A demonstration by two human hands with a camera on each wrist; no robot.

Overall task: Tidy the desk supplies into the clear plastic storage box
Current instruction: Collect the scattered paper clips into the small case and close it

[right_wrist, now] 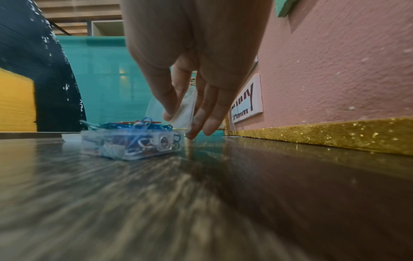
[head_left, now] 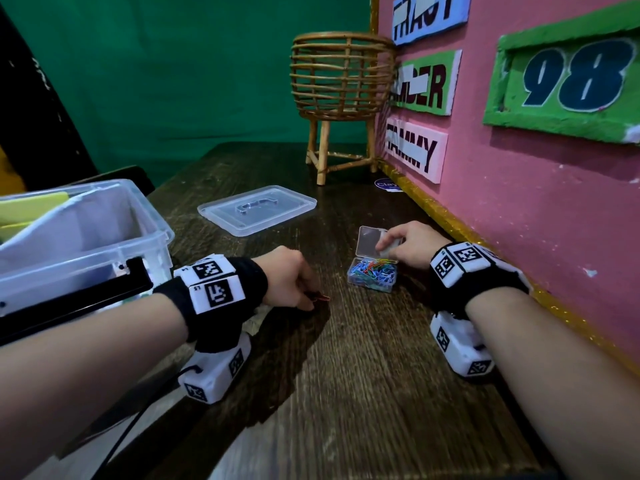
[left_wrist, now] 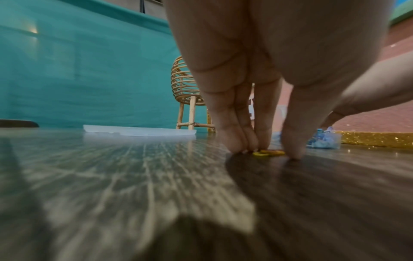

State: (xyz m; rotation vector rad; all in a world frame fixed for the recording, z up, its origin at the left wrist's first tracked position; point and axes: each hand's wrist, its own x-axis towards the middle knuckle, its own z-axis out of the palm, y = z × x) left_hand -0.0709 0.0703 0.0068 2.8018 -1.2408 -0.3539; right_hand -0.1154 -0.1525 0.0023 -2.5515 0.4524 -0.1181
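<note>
A small clear case (head_left: pixel 373 277) full of coloured paper clips sits on the dark wooden desk (head_left: pixel 346 375), its hinged lid (head_left: pixel 370 241) standing up. My right hand (head_left: pixel 389 247) pinches that lid between thumb and fingers; the right wrist view shows the lid (right_wrist: pixel 186 107) in the pinch of my right hand (right_wrist: pixel 182 121) above the case (right_wrist: pixel 132 144). Left of the case, my left hand (head_left: pixel 311 301) is curled with its fingertips down on a few loose paper clips (head_left: pixel 322 298). In the left wrist view, yellow and orange clips (left_wrist: pixel 269 152) lie between my fingers (left_wrist: pixel 234 139) and thumb.
The large clear storage box (head_left: pixel 152 216) stands at the left with papers inside and a black bar (head_left: pixel 86 299) across its front. Its flat lid (head_left: pixel 258 209) lies further back. A rattan basket stand (head_left: pixel 341 84) and a pink board with a gold edge (head_left: pixel 519 202) border the right side.
</note>
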